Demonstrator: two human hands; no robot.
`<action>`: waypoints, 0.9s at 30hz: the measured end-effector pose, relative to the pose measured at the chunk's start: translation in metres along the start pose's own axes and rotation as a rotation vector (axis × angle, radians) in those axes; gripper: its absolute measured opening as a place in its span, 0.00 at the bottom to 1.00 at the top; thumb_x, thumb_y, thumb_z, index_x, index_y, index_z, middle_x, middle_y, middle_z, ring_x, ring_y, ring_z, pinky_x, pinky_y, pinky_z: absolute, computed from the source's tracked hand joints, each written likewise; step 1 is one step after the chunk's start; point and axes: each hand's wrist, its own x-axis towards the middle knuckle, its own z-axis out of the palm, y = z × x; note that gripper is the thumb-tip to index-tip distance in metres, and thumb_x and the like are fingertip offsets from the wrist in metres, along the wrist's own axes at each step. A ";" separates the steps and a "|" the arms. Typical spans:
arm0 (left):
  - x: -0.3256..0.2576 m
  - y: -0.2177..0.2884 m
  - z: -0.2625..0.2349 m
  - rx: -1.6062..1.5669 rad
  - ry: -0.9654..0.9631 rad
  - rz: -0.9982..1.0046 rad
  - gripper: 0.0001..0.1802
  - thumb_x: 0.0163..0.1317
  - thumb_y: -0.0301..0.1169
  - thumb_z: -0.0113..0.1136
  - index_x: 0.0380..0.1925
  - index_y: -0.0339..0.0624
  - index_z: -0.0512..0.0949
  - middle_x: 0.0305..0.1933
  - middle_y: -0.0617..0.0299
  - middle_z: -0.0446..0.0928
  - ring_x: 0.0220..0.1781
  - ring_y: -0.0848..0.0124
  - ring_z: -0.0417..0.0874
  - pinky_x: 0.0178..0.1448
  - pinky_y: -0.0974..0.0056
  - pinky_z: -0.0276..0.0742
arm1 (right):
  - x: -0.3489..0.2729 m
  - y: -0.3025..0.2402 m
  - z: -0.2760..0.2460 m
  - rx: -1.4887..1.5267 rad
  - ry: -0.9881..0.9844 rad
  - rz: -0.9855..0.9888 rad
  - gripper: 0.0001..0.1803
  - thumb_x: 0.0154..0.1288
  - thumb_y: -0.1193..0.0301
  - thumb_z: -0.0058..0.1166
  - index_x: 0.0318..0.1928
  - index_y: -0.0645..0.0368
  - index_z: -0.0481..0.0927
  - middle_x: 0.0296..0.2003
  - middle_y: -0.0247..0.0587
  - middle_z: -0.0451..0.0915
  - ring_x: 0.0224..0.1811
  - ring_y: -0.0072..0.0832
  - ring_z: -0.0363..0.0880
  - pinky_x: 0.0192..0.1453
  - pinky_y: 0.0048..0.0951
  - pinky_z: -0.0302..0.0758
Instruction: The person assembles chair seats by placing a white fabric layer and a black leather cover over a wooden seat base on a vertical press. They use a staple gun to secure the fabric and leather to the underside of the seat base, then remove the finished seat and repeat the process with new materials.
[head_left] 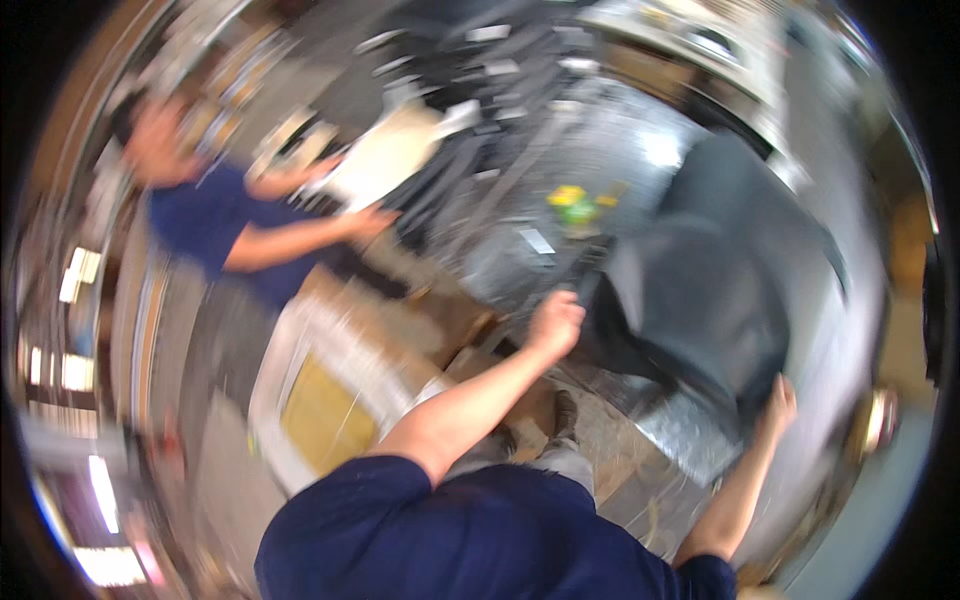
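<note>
- A large dark grey sheet [715, 290] of stiff, moulded-looking material lies on a silvery metal desk [690, 440]; its surface is matt and bulges up in the middle, with a broad flap reaching toward the far right corner of the desk.
- The left hand [556, 322] is closed on the sheet's near left edge, fingers clenched around it beside a thin dark bar.
- The right hand [778, 405] grips the sheet's near right corner, fingers [787, 392] curled over the rim, close to the desk's near edge.
- Both forearms are bare, coming up from dark blue sleeves.
- A small yellow and green object [574, 203] sits on the desk beyond the sheet, well apart from both hands (too blurred to tell what it is).
- Past the desk's left edge, another person [215, 225] in a blue shirt reaches a hand toward a pale board [385, 160].
- Below the left forearm, a white-framed panel [320, 395] with a yellowish centre lies on the floor.
- Bare metal shows along the desk's right edge, beside the sheet.
</note>
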 end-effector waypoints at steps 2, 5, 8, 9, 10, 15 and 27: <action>-0.048 -0.004 -0.034 -0.094 -0.054 -0.040 0.18 0.74 0.34 0.63 0.60 0.40 0.81 0.40 0.51 0.89 0.45 0.52 0.92 0.53 0.48 0.84 | -0.021 0.012 -0.018 0.152 -0.227 0.093 0.26 0.78 0.59 0.70 0.64 0.68 0.84 0.55 0.46 0.88 0.54 0.33 0.85 0.60 0.36 0.83; -0.140 -0.016 -0.094 0.036 -0.034 0.060 0.21 0.72 0.29 0.67 0.63 0.40 0.81 0.57 0.48 0.86 0.61 0.50 0.88 0.65 0.49 0.82 | -0.046 -0.003 -0.002 0.208 -0.482 0.105 0.22 0.80 0.60 0.67 0.61 0.64 0.84 0.57 0.41 0.85 0.60 0.31 0.80 0.68 0.37 0.76; -0.214 -0.027 -0.160 0.385 0.180 0.183 0.22 0.70 0.31 0.69 0.63 0.45 0.83 0.68 0.49 0.81 0.73 0.47 0.79 0.73 0.45 0.76 | -0.064 -0.055 0.040 0.211 -0.720 0.112 0.18 0.83 0.62 0.63 0.60 0.63 0.84 0.55 0.39 0.86 0.58 0.30 0.81 0.68 0.34 0.77; -0.243 -0.027 -0.173 0.509 0.308 0.091 0.24 0.70 0.33 0.69 0.66 0.46 0.82 0.72 0.50 0.77 0.75 0.47 0.77 0.74 0.44 0.74 | -0.079 -0.087 0.066 0.188 -0.762 0.085 0.16 0.84 0.63 0.61 0.59 0.63 0.84 0.55 0.38 0.86 0.56 0.29 0.82 0.67 0.33 0.79; -0.261 -0.026 -0.185 0.628 0.428 0.010 0.27 0.70 0.34 0.69 0.68 0.46 0.81 0.76 0.50 0.74 0.77 0.46 0.74 0.75 0.43 0.73 | -0.089 -0.118 0.089 0.225 -0.862 0.059 0.16 0.84 0.62 0.61 0.58 0.63 0.84 0.55 0.37 0.86 0.56 0.29 0.82 0.67 0.33 0.79; -0.293 -0.060 -0.209 0.641 0.570 -0.328 0.34 0.71 0.38 0.69 0.76 0.56 0.74 0.85 0.49 0.63 0.79 0.45 0.73 0.77 0.40 0.72 | -0.123 -0.234 0.186 0.312 -1.274 -0.078 0.16 0.85 0.61 0.61 0.59 0.60 0.84 0.57 0.35 0.87 0.58 0.27 0.84 0.67 0.32 0.79; -0.383 -0.077 -0.224 0.539 0.524 -0.288 0.37 0.67 0.38 0.73 0.77 0.62 0.75 0.81 0.43 0.68 0.77 0.45 0.77 0.77 0.41 0.72 | -0.285 -0.287 0.255 0.452 -1.319 -0.136 0.08 0.84 0.65 0.61 0.53 0.56 0.84 0.44 0.27 0.85 0.45 0.18 0.84 0.54 0.23 0.81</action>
